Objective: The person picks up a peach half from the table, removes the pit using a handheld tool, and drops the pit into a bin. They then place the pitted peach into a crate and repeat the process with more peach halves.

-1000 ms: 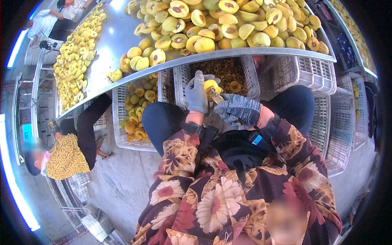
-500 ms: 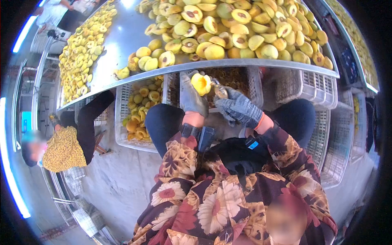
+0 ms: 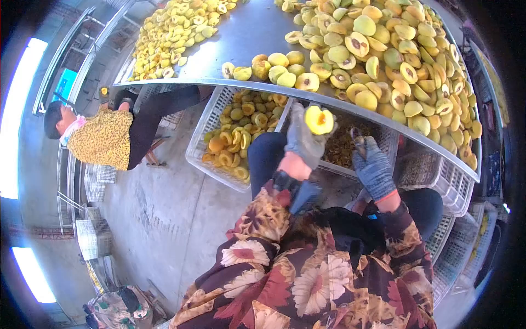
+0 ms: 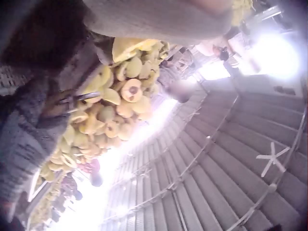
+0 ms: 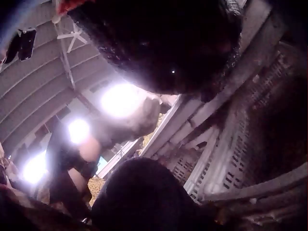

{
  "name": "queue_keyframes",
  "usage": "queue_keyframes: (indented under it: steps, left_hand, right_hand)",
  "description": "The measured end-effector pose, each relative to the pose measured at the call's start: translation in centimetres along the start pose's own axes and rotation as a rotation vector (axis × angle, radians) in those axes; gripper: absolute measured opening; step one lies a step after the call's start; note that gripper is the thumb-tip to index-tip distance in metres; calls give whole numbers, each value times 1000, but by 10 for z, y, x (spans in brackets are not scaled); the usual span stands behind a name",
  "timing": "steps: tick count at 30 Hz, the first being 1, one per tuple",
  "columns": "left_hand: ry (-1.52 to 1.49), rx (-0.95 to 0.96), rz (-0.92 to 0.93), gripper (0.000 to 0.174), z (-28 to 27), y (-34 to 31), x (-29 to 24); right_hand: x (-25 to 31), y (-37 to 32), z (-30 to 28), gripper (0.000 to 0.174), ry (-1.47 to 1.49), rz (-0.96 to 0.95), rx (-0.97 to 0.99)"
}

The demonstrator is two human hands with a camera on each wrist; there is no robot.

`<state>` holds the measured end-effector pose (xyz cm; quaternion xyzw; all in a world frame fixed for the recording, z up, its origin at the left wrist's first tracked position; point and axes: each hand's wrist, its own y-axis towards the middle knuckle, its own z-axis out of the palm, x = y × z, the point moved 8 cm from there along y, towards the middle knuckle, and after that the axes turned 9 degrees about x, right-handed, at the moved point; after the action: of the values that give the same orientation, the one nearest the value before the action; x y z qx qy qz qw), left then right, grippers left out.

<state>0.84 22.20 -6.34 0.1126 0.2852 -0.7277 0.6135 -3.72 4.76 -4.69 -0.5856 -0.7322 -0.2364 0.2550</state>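
At edge of steel surface (image 3: 246, 38), lifts yellow peach half (image 3: 319, 119) pinched in lt grey-gloved hand (image 3: 303, 143); pulls rt knit-gloved hand (image 3: 374, 169), clamped on metal tool (image 3: 356, 135), away. Pit prob. out.

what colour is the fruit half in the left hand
The fruit half is yellow with a reddish centre; the head view shows it best.
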Motion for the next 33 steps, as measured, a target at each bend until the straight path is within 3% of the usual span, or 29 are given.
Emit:
queue_keyframes:
  steps: [2, 5, 7, 11, 15, 17, 21, 23, 24, 27, 31, 33]
  left_hand:
    - [-37, 190, 95, 37, 7, -8, -34]
    - [-21, 97, 201, 37, -24, -5, -98]
    - [-6, 5, 258, 37, -39, 6, -128]
    - [31, -150, 362, 39, -70, 6, -174]
    - [138, -276, 318, 42, -89, 8, -194]
    - [207, -332, 281, 44, -89, 5, -186]
    - [402, -324, 123, 48, -80, 0, -126]
    - [597, 40, 8, 39, -62, 9, -76]
    - [626, 83, -67, 39, -47, 5, -40]
    - [889, 261, -327, 38, 13, -9, 61]
    - [1206, 354, -648, 42, -37, 65, 150]
    - [1591, 452, -710, 42, -57, 97, 186]
  right_hand:
    - [-15, -8, -7, 24, 4, 50, 37]
    - [-40, -29, -27, 25, -53, 119, -62]
    - [-64, -35, -29, 28, 75, 107, -106]
    - [-82, -48, -8, 34, 118, 83, -118]
    - [-100, -66, -29, 41, 36, 280, -59]
    - [-110, -76, -47, 39, -25, 160, -231]
    - [-149, -85, -56, 37, 260, 371, -185]
    - [-156, -87, -60, 35, 283, 420, -202]
    - [-152, -85, -66, 34, 174, 349, -236]
    - [-167, -88, -59, 33, 241, 440, -210]
    - [-181, -92, -57, 40, 227, 508, -138]
    - [-188, -99, -51, 49, 126, 467, -185]
